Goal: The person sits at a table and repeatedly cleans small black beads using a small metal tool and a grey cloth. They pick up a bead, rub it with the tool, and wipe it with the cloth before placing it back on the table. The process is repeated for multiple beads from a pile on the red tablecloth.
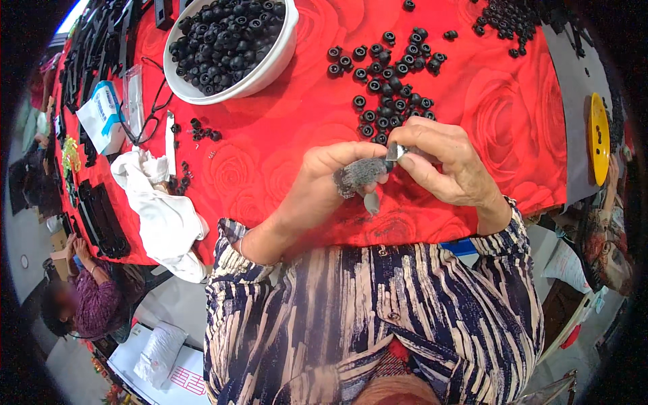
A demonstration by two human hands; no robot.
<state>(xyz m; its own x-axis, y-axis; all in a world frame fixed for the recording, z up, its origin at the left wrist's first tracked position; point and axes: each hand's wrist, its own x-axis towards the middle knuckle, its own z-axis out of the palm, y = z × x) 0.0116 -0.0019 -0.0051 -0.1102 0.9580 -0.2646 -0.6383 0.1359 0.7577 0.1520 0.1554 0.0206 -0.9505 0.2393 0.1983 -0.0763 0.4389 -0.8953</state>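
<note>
My left hand (pixel 317 177) is closed, with grey knitted covering (pixel 361 174) around its fingers. Its fingertips pinch a small dark piece, mostly hidden, that looks like one of the black round parts (pixel 386 88) on the table. My right hand (pixel 449 162) is closed in a pinch on a small silvery metal blade (pixel 397 152). The blade meets the dark piece between the two hands, above the table's near edge. Just beyond my fingers lies the loose group of black round parts, several showing ring-shaped ends.
A white bowl (pixel 287 48) heaped with black parts stands on the red rose-patterned cloth (pixel 236 169). Glasses (pixel 145 128), a white cloth (pixel 158 216) and long black pieces (pixel 101 219) lie left. At right are a yellow plate (pixel 598 138) and another person's arm; another person (pixel 91 304) sits left.
</note>
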